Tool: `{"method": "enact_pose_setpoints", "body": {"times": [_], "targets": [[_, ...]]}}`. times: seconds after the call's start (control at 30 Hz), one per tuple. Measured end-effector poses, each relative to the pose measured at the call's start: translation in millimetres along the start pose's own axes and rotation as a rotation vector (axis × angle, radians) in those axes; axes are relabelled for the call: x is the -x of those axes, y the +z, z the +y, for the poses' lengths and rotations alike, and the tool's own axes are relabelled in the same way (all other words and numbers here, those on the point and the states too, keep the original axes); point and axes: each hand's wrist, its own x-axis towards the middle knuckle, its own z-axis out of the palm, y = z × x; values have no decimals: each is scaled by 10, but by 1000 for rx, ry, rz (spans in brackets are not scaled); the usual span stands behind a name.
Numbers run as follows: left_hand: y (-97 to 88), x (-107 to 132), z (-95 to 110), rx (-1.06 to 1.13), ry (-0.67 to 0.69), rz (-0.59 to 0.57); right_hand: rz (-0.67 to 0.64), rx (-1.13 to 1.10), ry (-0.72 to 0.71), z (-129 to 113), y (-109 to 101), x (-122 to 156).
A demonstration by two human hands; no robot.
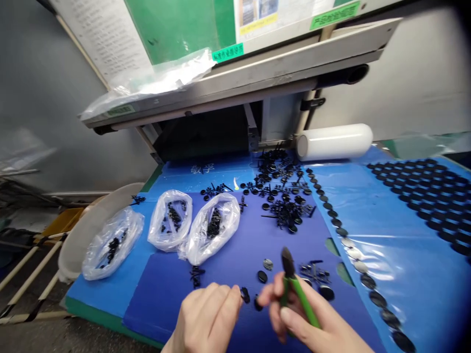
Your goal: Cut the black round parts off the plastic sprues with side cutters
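My left hand (pixel 208 318) is closed in a pinch, its back toward me. A small black plastic part (pixel 245 294) shows at its fingertips. My right hand (pixel 294 314) grips green-handled side cutters (pixel 304 303), their dark jaws pointing up and away from me. A black disc (pixel 258 302) is at the right index fingertip; whether it is held or lying there I cannot tell. Just beyond lie two loose discs (pixel 262 276). To the right of the cutters is a black moulded sprue (pixel 315 270) with a disc near it.
Three clear plastic bags (pixel 198 250) of small black parts stand at left. A pile of black moulded pieces (pixel 287 211) lies toward the back, near a white roll (pixel 334 142). Rows of black discs (pixel 427 189) cover the right sheet. A shelf (pixel 239 81) overhangs the table.
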Motion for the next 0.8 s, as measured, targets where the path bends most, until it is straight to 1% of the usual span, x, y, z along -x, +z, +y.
{"method": "enact_pose_setpoints", "body": {"times": [0.03, 0.07, 0.1, 0.17, 0.3, 0.37, 0.47, 0.63, 0.73, 0.8], "targets": [[13, 26, 34, -40, 153, -37, -18, -69, -35, -85, 88, -46], [13, 38, 50, -69, 259, -68, -46, -118, -45, -149, 152, -78], [4, 38, 53, -94, 327, -87, -56, -153, -49, -191, 194, -96], [-31, 19, 36, -141, 403, -89, -71, -201, -44, -222, 227, -96], [-79, -13, 8, -223, 513, -79, -95, -249, -40, -199, 204, -60], [-71, -3, 9, -236, 509, -71, -109, -254, -39, -189, 190, -52], [-40, 23, 4, -229, 470, -20, -124, -255, -37, -185, 181, -48], [-8, 49, -4, -152, 389, 58, -106, -242, -51, -182, 178, -58], [14, 72, 62, -122, 356, 62, -108, -229, -47, -175, 180, -85], [22, 91, 87, -134, 287, 54, -106, -209, -40, -163, 177, -104]]}}
